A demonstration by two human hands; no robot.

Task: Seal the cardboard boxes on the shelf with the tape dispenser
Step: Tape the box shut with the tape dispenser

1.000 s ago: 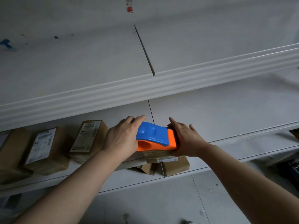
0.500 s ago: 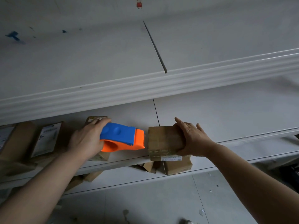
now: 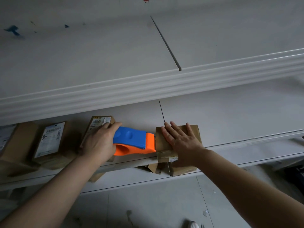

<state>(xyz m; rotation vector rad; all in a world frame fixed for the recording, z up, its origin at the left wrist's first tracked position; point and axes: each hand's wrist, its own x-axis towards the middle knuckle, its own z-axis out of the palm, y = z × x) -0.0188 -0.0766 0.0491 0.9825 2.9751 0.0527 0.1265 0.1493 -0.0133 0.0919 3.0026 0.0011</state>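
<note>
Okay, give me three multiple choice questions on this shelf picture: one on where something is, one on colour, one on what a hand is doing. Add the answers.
1. Where is the tape dispenser relative to the box under the right hand?
A. On top of it
B. Beside it, at its left side
C. On the floor below

2. What colours is the tape dispenser?
A. Red and black
B. Green and white
C. Blue and orange

3. What is the right hand doing?
A. Lying flat on the box top, fingers straight
B. Gripping the dispenser
C. Curled into a fist in the air

Answers:
1 B: the orange end meets the box's left side, and the left hand grips the other end.
2 C: the cover is blue and the body is orange.
3 A: the palm and spread fingers rest on the cardboard.
</note>
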